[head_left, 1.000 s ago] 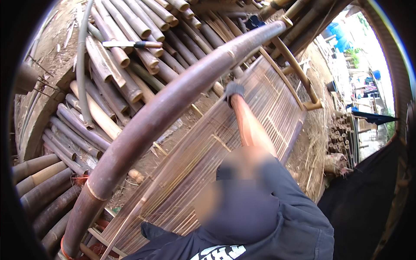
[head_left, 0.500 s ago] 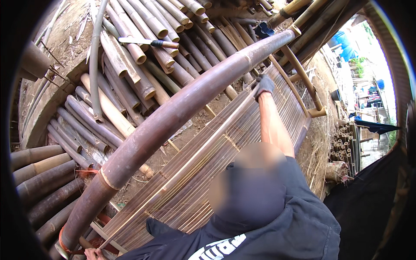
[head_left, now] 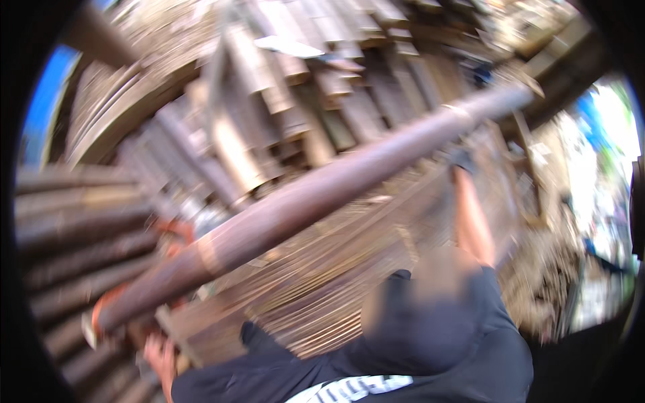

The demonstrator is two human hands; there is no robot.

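From here the whole yard is smeared by blur, but the slatted bamboo panel (head_left: 349,275) is plain enough: it stretches from the lower left toward the upper right, right in front of the person. A thick brown bamboo pole (head_left: 322,191) crosses the scene on a slant just above it, cutting between the panel and the heap beyond, with an orange tie (head_left: 107,299) round its lower end.

The left hand (head_left: 160,356), bare, is at the panel's lower-left end, under the tied end of the pole; I can't tell whether its fingers are gripping. The right hand (head_left: 460,161), in a dark glove, reaches to the far end, close beneath the pole. Whether it is closed on anything, I can't make out.

Dark clothing (head_left: 463,363) and a blurred rounded shape hide part of the near slats. Beyond the pole lies a heap of cut bamboo (head_left: 275,101), a pale blade (head_left: 289,47) resting across its top. Thicker bamboo lengths (head_left: 80,235) are stacked at the left, crowding the bare hand's side. Something bright blue (head_left: 50,101) shows at the left edge, and black cloth (head_left: 584,363) fills the lower right.
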